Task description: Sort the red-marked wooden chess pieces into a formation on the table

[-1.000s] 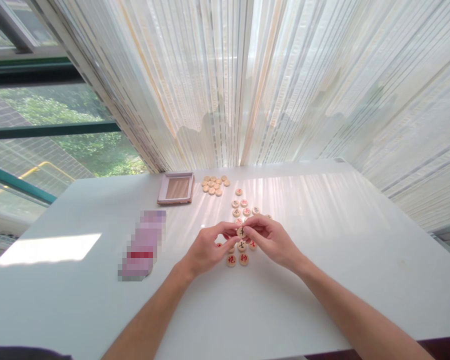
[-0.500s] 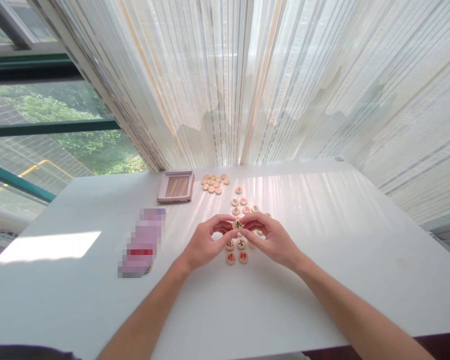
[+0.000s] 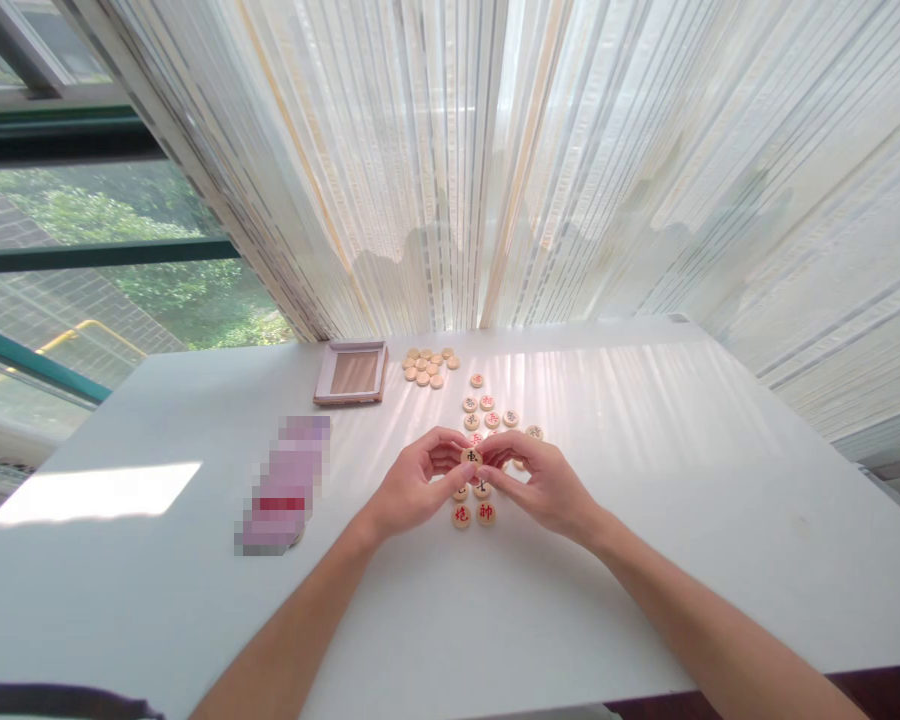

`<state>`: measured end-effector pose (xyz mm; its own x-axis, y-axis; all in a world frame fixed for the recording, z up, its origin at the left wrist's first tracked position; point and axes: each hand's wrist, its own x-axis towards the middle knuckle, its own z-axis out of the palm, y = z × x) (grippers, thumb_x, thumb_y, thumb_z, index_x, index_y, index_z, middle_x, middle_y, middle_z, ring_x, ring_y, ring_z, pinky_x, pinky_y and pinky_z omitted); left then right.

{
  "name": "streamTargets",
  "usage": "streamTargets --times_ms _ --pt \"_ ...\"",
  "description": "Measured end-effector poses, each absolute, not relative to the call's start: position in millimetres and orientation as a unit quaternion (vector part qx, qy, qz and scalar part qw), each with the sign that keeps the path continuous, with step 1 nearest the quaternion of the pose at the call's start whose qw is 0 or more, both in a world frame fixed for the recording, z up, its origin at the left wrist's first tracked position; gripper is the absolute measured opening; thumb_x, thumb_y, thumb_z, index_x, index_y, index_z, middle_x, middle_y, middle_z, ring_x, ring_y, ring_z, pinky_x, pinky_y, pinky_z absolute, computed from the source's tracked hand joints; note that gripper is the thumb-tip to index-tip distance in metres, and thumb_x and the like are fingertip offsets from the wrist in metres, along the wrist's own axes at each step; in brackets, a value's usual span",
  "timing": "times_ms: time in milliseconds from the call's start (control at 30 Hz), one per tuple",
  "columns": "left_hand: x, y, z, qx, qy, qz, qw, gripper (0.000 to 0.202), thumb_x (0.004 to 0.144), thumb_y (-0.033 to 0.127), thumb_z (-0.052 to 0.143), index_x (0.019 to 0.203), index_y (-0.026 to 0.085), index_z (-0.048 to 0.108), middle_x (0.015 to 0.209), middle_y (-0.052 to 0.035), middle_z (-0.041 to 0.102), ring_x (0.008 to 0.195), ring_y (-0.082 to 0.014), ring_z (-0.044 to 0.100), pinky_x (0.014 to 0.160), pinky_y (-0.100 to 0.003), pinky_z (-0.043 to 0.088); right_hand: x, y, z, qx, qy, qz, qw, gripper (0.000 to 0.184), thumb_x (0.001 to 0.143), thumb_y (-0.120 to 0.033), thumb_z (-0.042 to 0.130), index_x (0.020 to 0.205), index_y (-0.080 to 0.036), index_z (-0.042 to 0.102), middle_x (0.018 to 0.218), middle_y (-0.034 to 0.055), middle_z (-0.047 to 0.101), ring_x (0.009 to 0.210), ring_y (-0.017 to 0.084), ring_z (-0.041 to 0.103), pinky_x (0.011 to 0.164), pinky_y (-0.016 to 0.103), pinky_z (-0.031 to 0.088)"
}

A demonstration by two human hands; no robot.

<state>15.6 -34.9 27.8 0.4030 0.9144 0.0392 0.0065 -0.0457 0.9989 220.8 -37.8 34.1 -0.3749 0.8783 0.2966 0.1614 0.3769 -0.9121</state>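
Note:
My left hand [image 3: 414,487] and my right hand [image 3: 541,482] meet over the middle of the white table [image 3: 645,470]. Together their fingertips pinch one round wooden chess piece [image 3: 471,456] with a dark character, held just above the table. Under and around the hands lie several more wooden chess pieces [image 3: 474,514], face up with red or dark characters. More marked pieces [image 3: 487,408] lie just beyond the hands. Parts of the nearer pieces are hidden by my fingers.
A cluster of blank-side chess pieces [image 3: 427,367] lies near the curtain, beside a shallow wooden box [image 3: 352,374]. A blurred pink object [image 3: 285,485] lies to the left. Striped curtains hang behind the table, with a window at the left.
The piece between my fingertips has been turned and lowered slightly, showing a different dark character than before. Both hands stayed in nearly the same place.

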Motion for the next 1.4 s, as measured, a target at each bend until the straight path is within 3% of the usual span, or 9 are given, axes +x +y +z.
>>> streamTargets --times_ms 133,467,667,833,1033,1267,1400 --pt "20.1 -36.9 27.9 0.587 0.399 0.400 0.581 0.027 0.088 0.040 0.070 0.097 0.017 0.058 0.081 -0.0037 0.071 0.072 -0.0165 0.070 0.066 -0.027 0.056 219.7 -39.8 33.0 -0.358 -0.737 0.387 0.423 0.012 0.091 -0.027 0.065 0.102 -0.024 0.068 0.090 0.0033 0.073 0.079 0.018 0.068 0.073 0.033 0.057" --pt "20.3 -39.7 32.9 0.599 0.414 0.414 0.547 0.022 0.092 0.039 0.064 0.094 0.017 0.062 0.077 -0.0020 0.070 0.071 -0.0163 0.071 0.065 -0.026 0.058 219.4 -41.3 29.2 -0.349 -0.757 0.353 0.425 0.019 0.091 -0.026 0.066 0.110 -0.027 0.067 0.093 0.0039 0.072 0.083 0.019 0.068 0.075 0.034 0.058" --pt "16.6 -37.6 30.5 0.607 0.385 0.412 0.560 0.023 0.097 0.036 0.057 0.106 0.015 0.062 0.094 -0.0076 0.072 0.082 -0.0176 0.070 0.077 -0.031 0.058 219.0 -39.7 33.1 -0.361 -0.743 0.362 0.431 0.017 0.092 -0.026 0.064 0.109 -0.026 0.067 0.092 0.0036 0.071 0.080 0.018 0.068 0.076 0.034 0.058" --pt "16.1 -39.1 28.5 0.621 0.363 0.413 0.558 0.030 0.093 0.033 0.063 0.118 0.017 0.058 0.111 -0.0122 0.070 0.099 -0.0223 0.069 0.087 -0.034 0.057 219.5 -38.8 33.0 -0.373 -0.724 0.382 0.437 0.016 0.093 -0.027 0.063 0.108 -0.024 0.066 0.096 0.0049 0.071 0.082 0.019 0.068 0.078 0.035 0.058" --pt "17.0 -40.3 30.4 0.628 0.389 0.391 0.549 0.030 0.093 0.033 0.064 0.119 0.019 0.057 0.094 -0.0075 0.071 0.087 -0.0198 0.071 0.077 -0.031 0.059 220.8 -39.1 33.1 -0.382 -0.717 0.395 0.429 0.020 0.093 -0.031 0.063 0.112 -0.024 0.065 0.098 0.0065 0.071 0.087 0.021 0.068 0.082 0.038 0.059" --pt "17.2 -41.9 33.2 0.674 0.406 0.382 0.485 0.030 0.092 0.031 0.064 0.119 0.021 0.060 0.099 -0.0077 0.072 0.092 -0.0201 0.070 0.075 -0.029 0.058 222.4 -37.5 33.0 -0.383 -0.701 0.422 0.429 0.018 0.097 -0.030 0.058 0.113 -0.024 0.062 0.101 0.0066 0.071 0.093 0.020 0.070 0.086 0.037 0.059" --pt "18.5 -44.0 32.7 0.697 0.415 0.365 0.458 0.030 0.091 0.034 0.064 0.119 0.022 0.062 0.090 -0.0060 0.073 0.083 -0.0194 0.071 0.063 -0.025 0.054 221.7 -37.7 33.4 -0.381 -0.700 0.435 0.420 0.013 0.097 -0.031 0.057 0.107 -0.024 0.060 0.094 0.0047 0.070 0.087 0.019 0.071 0.081 0.036 0.059"
